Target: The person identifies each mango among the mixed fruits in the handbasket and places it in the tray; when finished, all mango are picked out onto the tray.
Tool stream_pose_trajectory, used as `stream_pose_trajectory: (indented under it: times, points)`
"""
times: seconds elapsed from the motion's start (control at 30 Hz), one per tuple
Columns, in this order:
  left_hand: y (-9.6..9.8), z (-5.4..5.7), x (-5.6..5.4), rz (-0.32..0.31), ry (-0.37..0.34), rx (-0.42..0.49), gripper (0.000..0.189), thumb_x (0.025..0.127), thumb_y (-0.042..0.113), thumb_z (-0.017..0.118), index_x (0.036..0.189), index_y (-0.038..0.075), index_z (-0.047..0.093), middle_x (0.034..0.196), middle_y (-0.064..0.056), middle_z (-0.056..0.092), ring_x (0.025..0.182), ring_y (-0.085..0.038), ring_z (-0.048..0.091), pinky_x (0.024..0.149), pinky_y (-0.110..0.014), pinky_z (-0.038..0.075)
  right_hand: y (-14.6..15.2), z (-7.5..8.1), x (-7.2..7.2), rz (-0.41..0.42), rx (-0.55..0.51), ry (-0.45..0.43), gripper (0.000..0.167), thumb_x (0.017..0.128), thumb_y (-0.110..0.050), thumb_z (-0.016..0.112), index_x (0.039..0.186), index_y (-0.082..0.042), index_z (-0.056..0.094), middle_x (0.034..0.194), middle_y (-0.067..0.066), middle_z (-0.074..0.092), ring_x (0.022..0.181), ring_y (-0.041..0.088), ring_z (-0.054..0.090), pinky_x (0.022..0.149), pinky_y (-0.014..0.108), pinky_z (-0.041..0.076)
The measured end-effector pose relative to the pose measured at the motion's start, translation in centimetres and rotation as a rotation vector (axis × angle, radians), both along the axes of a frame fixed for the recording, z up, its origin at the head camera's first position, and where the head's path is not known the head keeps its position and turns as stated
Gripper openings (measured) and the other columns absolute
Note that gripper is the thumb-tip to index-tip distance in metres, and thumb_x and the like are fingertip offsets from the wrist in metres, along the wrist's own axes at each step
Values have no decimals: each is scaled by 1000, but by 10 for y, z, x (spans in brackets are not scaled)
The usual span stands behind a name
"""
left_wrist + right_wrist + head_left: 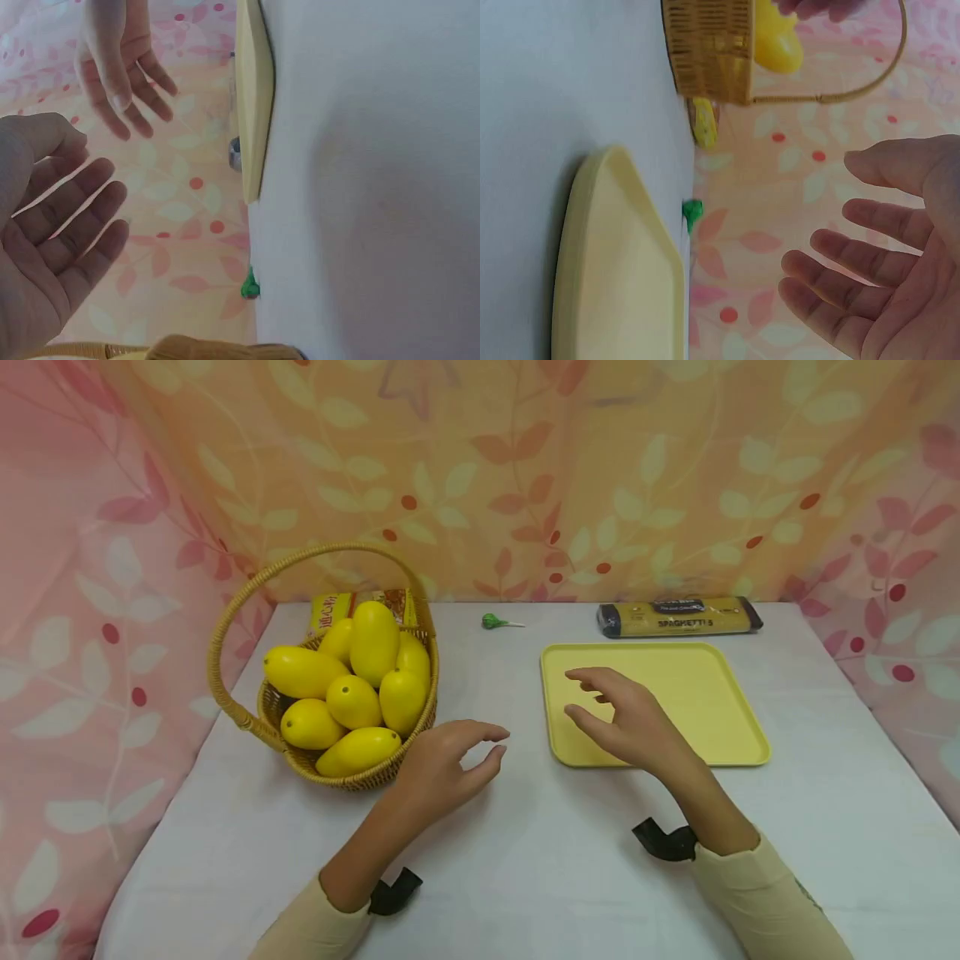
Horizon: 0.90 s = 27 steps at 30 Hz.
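My left hand (450,768) hovers beside the front right of a wicker basket (360,782), fingers loosely bent and nothing between them. Several yellow mangoes (375,643) fill that basket, whose arched handle leans to the left. Over the left part of a yellow tray (697,702) is my right hand (633,718), its fingers spread and holding nothing. In the left wrist view the left palm (37,262) shows relaxed fingers. The right wrist view shows the right hand (885,262) with its fingers apart. No objects lie on the visible tray surface.
Behind the basket is a yellow food packet (333,608), partly hidden. A green-wrapped lollipop (490,621) lies at the back middle of the white tabletop (525,860). A spaghetti pack (678,617) lies behind the tray. Patterned cloth (525,485) hangs along the back and sides.
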State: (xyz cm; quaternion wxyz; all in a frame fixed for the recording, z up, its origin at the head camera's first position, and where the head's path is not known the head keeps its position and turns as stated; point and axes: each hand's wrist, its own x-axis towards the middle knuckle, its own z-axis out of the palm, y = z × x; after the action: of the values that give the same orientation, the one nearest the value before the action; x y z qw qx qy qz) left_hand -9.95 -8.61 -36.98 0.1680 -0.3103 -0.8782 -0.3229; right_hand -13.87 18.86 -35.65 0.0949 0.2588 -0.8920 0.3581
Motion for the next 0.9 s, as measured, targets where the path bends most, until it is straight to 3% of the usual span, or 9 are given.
stream_pose_trajectory:
  times: [0.2,0.37,0.47,0.6,0.73,0.9]
  points:
    - [-25,-3,13,-20,74,163,14,86,10,76,100,10,77,97,5,75,90,-9,69,82,-23,57,-35,-1,-7,49,-46,-76,42,91,-17,75,130,-5,64,126,9,65,106,27,65,85,44,58]
    - [-51,-8,17,-22,281,339,10,86,9,72,93,3,76,87,-2,74,75,-15,68,75,-21,57,-66,-5,-10,104,-37,-84,42,91,-22,75,129,-8,65,125,5,66,106,20,65,83,39,59]
    - [-68,-10,19,-3,392,413,17,90,14,70,88,-2,75,80,-8,73,68,-19,67,76,-18,56,-84,-7,-13,134,-51,-90,42,91,-23,75,129,-8,65,125,5,66,106,20,64,83,38,59]
    - [-94,-11,24,56,438,434,32,95,25,68,82,-5,73,75,-12,71,68,-19,65,81,-14,53,-106,-9,-19,154,-84,-90,43,91,-23,75,130,-7,64,126,7,66,106,20,63,83,38,59]
    - [-121,-8,30,110,446,491,31,91,19,71,77,-8,72,71,-14,69,69,-13,62,79,-13,52,-124,-11,-24,152,-98,-103,45,91,-24,75,131,-7,63,128,7,64,104,21,63,82,38,59]
    - [-147,-4,37,285,484,566,27,84,10,73,73,-14,68,68,-18,66,72,-2,59,79,-13,51,-142,-15,-28,153,-99,-123,51,91,-27,75,134,-5,60,131,8,62,104,23,63,80,36,59]
